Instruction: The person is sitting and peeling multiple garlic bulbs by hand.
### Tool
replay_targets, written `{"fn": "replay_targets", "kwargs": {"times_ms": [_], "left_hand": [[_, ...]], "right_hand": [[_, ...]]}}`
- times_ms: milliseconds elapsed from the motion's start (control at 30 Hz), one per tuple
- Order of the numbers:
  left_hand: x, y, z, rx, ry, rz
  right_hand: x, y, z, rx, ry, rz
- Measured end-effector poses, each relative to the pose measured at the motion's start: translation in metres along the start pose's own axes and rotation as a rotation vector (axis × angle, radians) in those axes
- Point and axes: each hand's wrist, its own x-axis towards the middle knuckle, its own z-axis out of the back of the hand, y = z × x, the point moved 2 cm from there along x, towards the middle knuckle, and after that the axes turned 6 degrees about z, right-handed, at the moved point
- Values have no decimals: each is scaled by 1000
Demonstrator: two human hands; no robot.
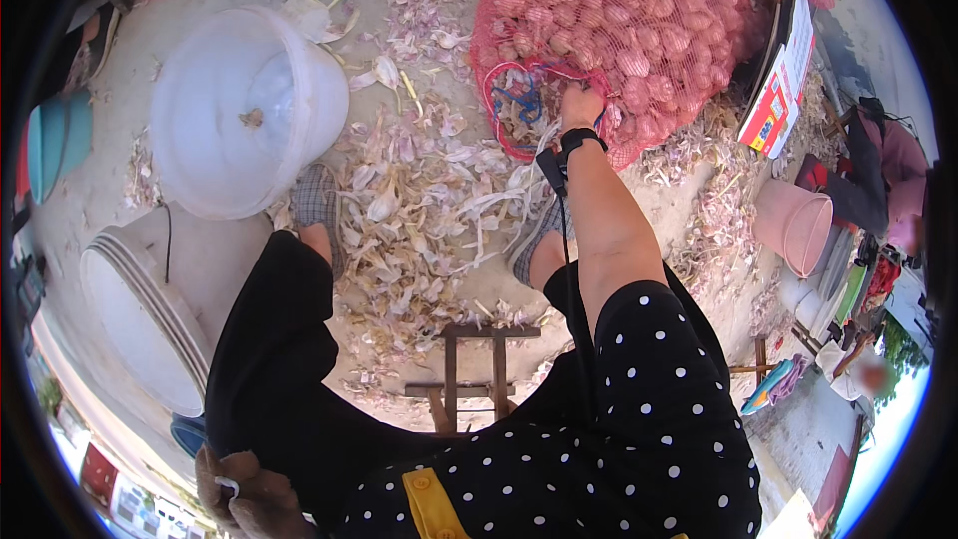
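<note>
My right hand point(583, 106) reaches into the mouth of a red mesh sack point(621, 37) filled with garlic bulbs. Its fingers are hidden in the opening, so what they hold cannot be seen. A black strap with a cable circles that wrist. Blue cord point(524, 106) lies in the sack's mouth beside dry skins. At the lower left is a brown, glove-like shape point(251, 494) with a white loop; whether it is my left hand is unclear. Left of the sack, a translucent plastic tub point(224, 112) lies tipped, with a small brown scrap inside.
Garlic skins point(404, 232) litter the floor between my feet. A wooden stool point(471, 359) stands below me. To the left are a large white bucket point(150, 314) and a teal bucket point(63, 142). A pink bucket point(793, 224) and a person point(872, 157) are on the right.
</note>
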Motion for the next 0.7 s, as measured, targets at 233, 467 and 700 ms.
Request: {"fn": "replay_targets", "kwargs": {"times_ms": [233,467,700], "left_hand": [[3,-9,-8,-13,56,-126],[3,-8,-14,18,93,-75],[2,-9,-15,0,119,-200]], "right_hand": [[31,68,37,-724,497,390],[113,76,22,-401,736,193],[38,79,27,-446,582,567]]}}
